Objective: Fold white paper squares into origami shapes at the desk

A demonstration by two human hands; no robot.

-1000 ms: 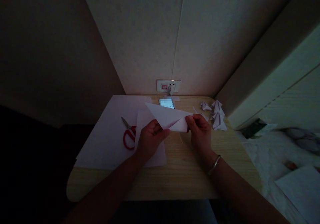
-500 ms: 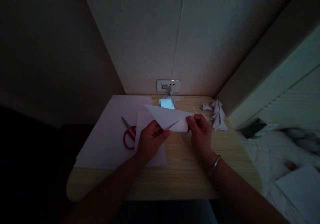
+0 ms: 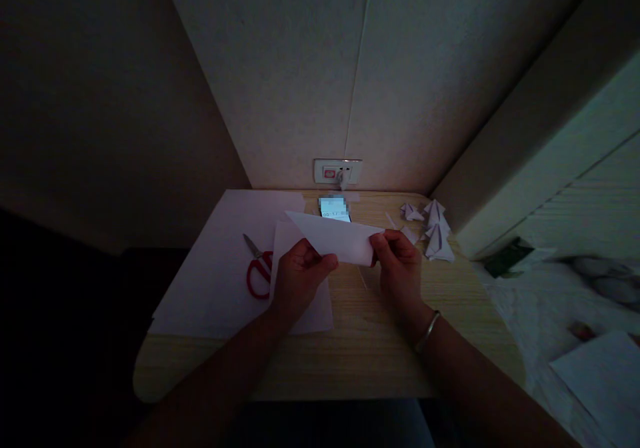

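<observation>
Above the wooden table, a folded piece of white paper is held between both hands, its pointed corner toward the far left. My left hand pinches the lower left edge, thumb on top. At the right end, my right hand grips the paper between thumb and fingers; a bracelet circles that wrist. Red-handled scissors lie on white sheets to the left, their handles partly under a smaller sheet. Behind the held paper is a lit phone, its lower part hidden.
Several folded paper pieces stand or lie at the table's back right, near small paper scraps. A wall socket with a plug is behind the table. Right of the table are a dark green packet and a white sheet.
The flap on the held paper's near face no longer shows; that face now looks smooth. Both hands have shifted slightly left and still hold the paper.
</observation>
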